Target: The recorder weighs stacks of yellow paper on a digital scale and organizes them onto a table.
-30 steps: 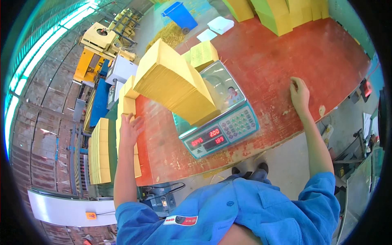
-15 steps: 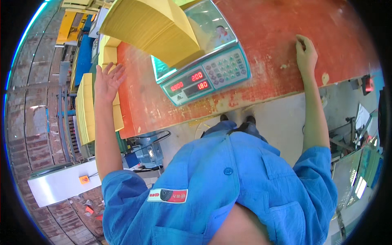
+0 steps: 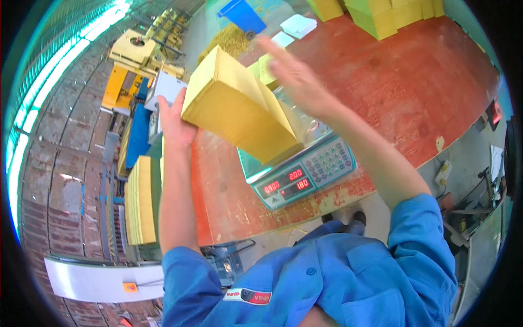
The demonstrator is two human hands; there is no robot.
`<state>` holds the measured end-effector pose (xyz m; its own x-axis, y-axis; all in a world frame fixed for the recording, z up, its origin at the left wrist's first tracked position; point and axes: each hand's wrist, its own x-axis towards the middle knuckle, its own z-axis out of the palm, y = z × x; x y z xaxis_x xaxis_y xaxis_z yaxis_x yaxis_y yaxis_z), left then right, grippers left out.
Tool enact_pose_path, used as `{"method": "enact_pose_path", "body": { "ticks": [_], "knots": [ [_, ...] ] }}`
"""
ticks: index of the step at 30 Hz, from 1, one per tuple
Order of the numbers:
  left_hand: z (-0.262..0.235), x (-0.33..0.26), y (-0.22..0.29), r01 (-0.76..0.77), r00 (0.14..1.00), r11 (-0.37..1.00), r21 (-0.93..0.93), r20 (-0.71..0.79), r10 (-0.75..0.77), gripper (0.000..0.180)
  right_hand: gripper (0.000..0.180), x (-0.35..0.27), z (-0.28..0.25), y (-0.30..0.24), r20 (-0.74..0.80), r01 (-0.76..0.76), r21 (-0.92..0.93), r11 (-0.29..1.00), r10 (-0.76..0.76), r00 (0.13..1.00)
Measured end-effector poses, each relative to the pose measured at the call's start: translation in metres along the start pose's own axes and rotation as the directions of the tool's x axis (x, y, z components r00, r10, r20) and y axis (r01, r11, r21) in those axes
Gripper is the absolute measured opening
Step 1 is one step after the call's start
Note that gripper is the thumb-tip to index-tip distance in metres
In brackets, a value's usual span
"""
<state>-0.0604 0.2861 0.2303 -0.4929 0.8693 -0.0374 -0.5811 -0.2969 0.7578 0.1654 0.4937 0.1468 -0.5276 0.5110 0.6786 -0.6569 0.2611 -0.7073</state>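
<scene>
A thick block of stacked yellow paper (image 3: 234, 106) stands tilted on the electronic scale (image 3: 305, 177), which has a lit red display and a keypad. My left hand (image 3: 178, 122) is at the block's left end, its thumb apart and its palm side against or very close to the paper. Some of its fingers pass behind the block. Above the far right side of the scale is my right hand (image 3: 297, 82), blurred by motion, fingers stretched out and nothing in them. A smaller yellow piece (image 3: 266, 71) shows behind the block.
The scale stands on a worn red table (image 3: 392, 82). More yellow stacks (image 3: 376, 19) line its far edge, near white sheets (image 3: 298, 25). Other yellow stacks (image 3: 143, 201) stand at the left. Beyond are a blue bin (image 3: 242, 15) and yellow machinery (image 3: 133, 46).
My left hand has come from beside the table to the block's left end. My right hand has swung from the table at the right to above the scale. The view has shifted.
</scene>
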Motion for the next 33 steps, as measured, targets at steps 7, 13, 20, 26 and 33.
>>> {"method": "enact_pose_path", "body": {
  "ticks": [7,13,20,26,33],
  "knots": [
    [0.04,0.007,-0.026,-0.045,0.941,0.921,0.388,-0.293,0.169,0.045,0.053,0.055,0.057,0.045,0.207,-0.043,0.081,0.996,0.025,0.978],
    [0.026,0.004,-0.028,-0.056,0.942,0.916,0.396,-0.282,0.179,0.036,0.056,0.041,0.046,0.046,0.216,-0.283,0.445,0.85,0.205,0.955],
    [0.019,0.003,-0.023,-0.037,0.971,0.908,0.418,-0.199,0.131,0.036,0.052,0.004,0.022,0.055,-0.03,-0.174,0.389,0.904,0.202,0.979],
    [0.04,0.002,-0.028,-0.082,0.902,0.832,0.549,-0.314,0.296,0.055,0.049,-0.013,-0.003,0.044,-0.044,-0.236,0.349,0.907,0.268,0.963],
    [0.076,0.002,0.003,-0.241,0.879,-0.175,0.955,0.291,0.378,0.06,0.047,-0.042,-0.028,0.055,-0.118,-0.242,0.284,0.928,0.285,0.951]
  ]
}}
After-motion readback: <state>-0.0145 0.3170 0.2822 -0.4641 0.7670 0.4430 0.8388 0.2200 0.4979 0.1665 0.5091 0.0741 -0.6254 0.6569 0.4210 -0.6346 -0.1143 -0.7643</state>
